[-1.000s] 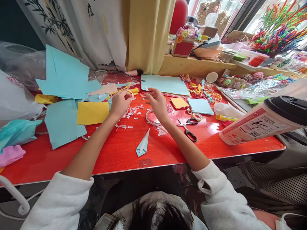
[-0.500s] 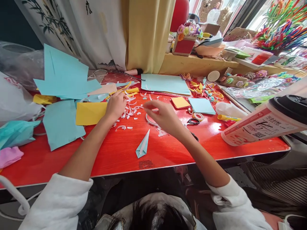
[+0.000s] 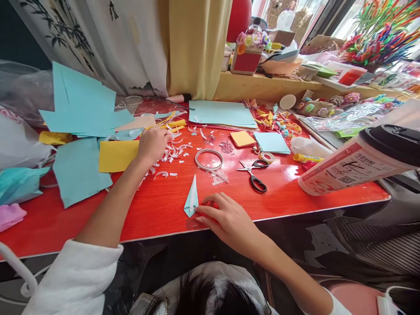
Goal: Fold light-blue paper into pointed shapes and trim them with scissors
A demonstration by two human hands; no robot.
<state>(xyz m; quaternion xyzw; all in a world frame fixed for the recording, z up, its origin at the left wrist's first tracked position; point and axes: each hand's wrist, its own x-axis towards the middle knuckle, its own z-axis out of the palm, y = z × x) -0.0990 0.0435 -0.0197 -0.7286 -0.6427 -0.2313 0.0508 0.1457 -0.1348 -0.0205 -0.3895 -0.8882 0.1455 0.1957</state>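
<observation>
Near the table's front edge lies a folded light-blue paper piece (image 3: 191, 199) with a pale strip down its middle. My right hand (image 3: 226, 218) is at its right side, fingers apart, fingertips at the paper's edge. My left hand (image 3: 153, 146) rests by the pile of white paper scraps (image 3: 173, 151), its fingers bent together beside yellow strips; what they hold, if anything, is hidden. A yellow sheet (image 3: 118, 156) lies just left of that hand. A roll of tape (image 3: 209, 160) and black-handled scissors (image 3: 254, 170) lie beyond my right hand.
Blue sheets (image 3: 83, 105) are piled at the left, and more blue paper (image 3: 221, 113) lies at the back. Yellow (image 3: 243, 138) and blue squares (image 3: 271, 142) sit right of centre. A large lidded cup (image 3: 351, 164) stands at the right.
My right hand has moved down toward me, from above the tape roll to the folded blue paper, uncovering the roll and scissors. My left hand stays by the scraps. The view has shifted slightly.
</observation>
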